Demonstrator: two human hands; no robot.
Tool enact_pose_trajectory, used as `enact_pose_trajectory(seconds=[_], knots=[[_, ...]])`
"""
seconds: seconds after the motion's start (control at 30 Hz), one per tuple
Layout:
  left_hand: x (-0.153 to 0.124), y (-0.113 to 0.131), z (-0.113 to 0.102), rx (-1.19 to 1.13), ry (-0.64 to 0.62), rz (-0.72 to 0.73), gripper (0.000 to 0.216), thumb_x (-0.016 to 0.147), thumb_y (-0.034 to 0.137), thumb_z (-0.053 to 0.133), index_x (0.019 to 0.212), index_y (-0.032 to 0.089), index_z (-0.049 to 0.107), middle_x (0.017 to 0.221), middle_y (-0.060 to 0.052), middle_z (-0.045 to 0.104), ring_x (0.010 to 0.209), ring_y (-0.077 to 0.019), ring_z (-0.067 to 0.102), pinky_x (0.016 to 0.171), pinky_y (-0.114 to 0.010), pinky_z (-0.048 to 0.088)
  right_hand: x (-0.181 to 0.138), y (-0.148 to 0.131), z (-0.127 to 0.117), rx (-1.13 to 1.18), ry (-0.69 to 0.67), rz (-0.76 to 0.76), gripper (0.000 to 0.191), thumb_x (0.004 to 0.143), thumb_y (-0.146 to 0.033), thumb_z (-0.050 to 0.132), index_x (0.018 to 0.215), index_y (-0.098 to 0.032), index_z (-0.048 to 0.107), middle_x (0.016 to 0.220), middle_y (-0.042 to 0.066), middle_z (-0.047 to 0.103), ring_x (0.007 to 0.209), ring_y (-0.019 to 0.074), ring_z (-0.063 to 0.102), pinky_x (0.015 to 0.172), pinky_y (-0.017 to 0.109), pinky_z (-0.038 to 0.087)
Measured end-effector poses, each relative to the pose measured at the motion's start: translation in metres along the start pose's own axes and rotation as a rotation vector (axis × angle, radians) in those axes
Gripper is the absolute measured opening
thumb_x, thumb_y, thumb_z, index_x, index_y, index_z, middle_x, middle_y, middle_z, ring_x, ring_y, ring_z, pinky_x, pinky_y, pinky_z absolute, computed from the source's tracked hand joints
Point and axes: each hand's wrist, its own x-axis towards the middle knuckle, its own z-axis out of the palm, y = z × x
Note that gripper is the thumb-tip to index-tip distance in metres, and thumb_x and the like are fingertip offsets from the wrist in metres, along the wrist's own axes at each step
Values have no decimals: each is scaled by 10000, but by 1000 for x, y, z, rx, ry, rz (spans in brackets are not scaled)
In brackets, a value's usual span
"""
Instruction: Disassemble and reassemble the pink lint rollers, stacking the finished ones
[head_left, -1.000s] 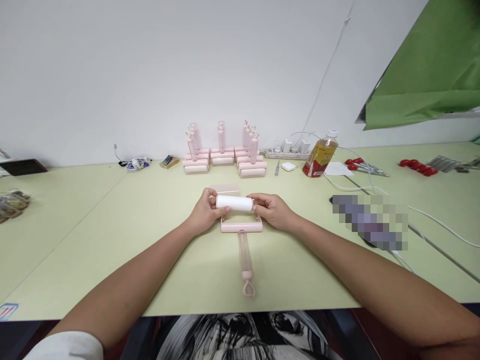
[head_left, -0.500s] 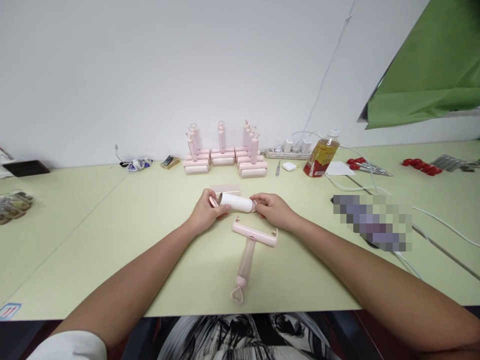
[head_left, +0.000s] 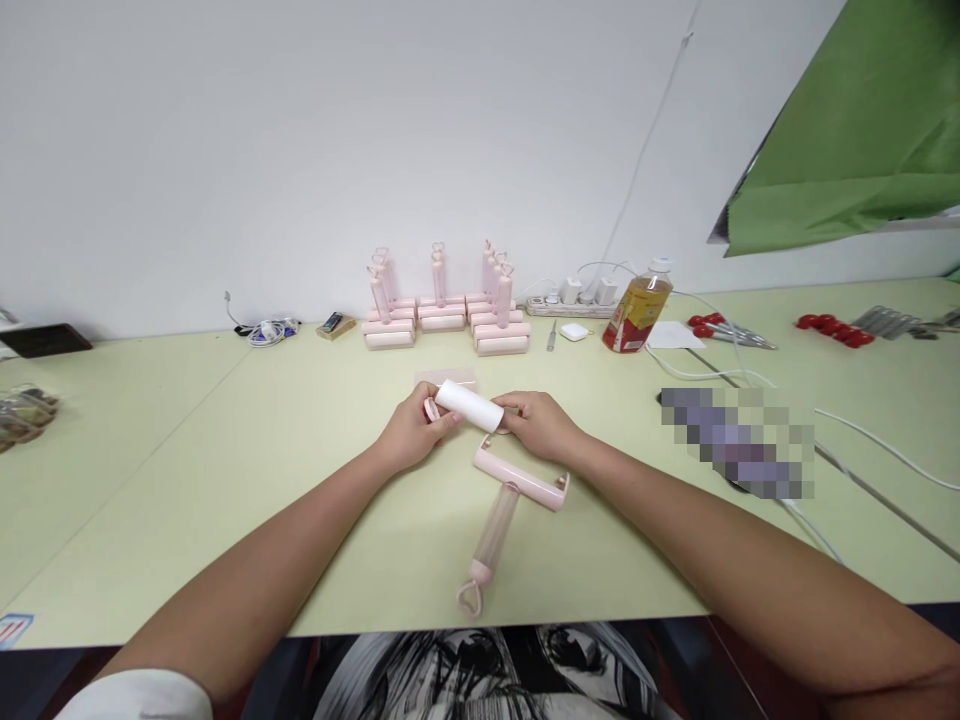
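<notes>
A white paper roll [head_left: 470, 405] is held slantwise above the table between my two hands. My left hand [head_left: 415, 428] is closed around its left end, with a pink round end cap [head_left: 431, 409] also in the fingers. At the roll's lower right end, the closed fingers of my right hand [head_left: 538, 424] grip it; a pink piece shows partly beneath them. Just in front lies a pink lint roller handle [head_left: 495, 530] with a clear grip, a heart-shaped loop and an empty crossbar frame. A pale pink cover [head_left: 454, 378] lies behind the roll, partly hidden.
Several assembled pink lint rollers [head_left: 502, 318] stand in rows by the wall. To their right are a power strip [head_left: 574, 308], a drink bottle [head_left: 639, 308] and red-handled tools [head_left: 716, 326]. White cables [head_left: 739, 374] cross the right side, near a blurred-out object [head_left: 735, 445].
The roll has tilted and turned, hiding its open left end. My right hand has moved slightly lower along its right end. The pink handle's crossbar has shifted a little right and nearer.
</notes>
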Motion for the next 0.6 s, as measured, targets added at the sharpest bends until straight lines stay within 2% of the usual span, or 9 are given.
enact_pose_trajectory(seconds=[0.1,0.2,0.33,0.4,0.5,0.6], knots=[[-2,3,-1,71,40,-14,345,831,476,587,1007,231,420,655,63,593,490,-111,484,521,-239,370,1,0,3,48,38,90,315,790,-137,473,875,-216,766,685,3,708,631,165,627,612,258,443],[-2,6,-3,96,98,-83,244,878,419,485,1007,233,394,775,34,668,472,-99,460,528,-243,369,3,4,3,224,149,187,334,789,-145,454,945,-179,747,557,-21,641,490,127,577,506,219,414],[0,7,-9,261,136,-139,226,833,427,517,809,204,494,723,27,630,569,-116,490,558,-239,360,8,5,-9,389,336,249,306,815,-205,467,996,-148,707,463,-45,572,316,84,418,349,189,320],[0,6,-12,359,119,-144,282,794,456,562,708,190,529,671,24,584,617,-131,505,564,-242,349,9,1,-19,439,415,254,254,812,-236,505,946,-138,698,479,-35,578,302,81,405,301,188,303],[1,4,-16,494,36,-172,350,793,503,549,641,188,545,621,14,558,608,-146,508,537,-259,313,15,-5,-35,501,509,248,145,783,-247,584,807,-135,674,520,-7,583,393,111,523,280,180,332],[3,6,-21,635,-18,-235,367,788,546,552,690,193,577,684,-14,620,641,-173,555,539,-273,316,27,-8,-46,448,489,300,70,761,-200,613,739,-143,647,496,-13,553,383,103,506,264,171,311]])
